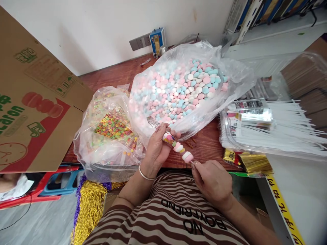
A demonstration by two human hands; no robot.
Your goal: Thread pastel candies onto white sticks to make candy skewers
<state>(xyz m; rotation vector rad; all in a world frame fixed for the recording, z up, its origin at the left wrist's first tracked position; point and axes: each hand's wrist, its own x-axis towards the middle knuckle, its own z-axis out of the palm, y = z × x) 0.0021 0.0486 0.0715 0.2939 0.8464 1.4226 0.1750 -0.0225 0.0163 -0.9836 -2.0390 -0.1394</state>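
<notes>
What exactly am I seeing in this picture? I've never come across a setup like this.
There is no machine here: a person works with two bare hands, and a camera worn on the head looks forward and down at them. The left hand holds one end of a skewer of colourful pieces; the right hand pinches the other. On the reddish-brown table lie a large bag of pink, blue and white pieces and a smaller bag. To the right, a clear tray holds white sticks.

Open wooden tabletop (209, 146) between candy bag (237, 73) and clear tray (283, 153).
</notes>
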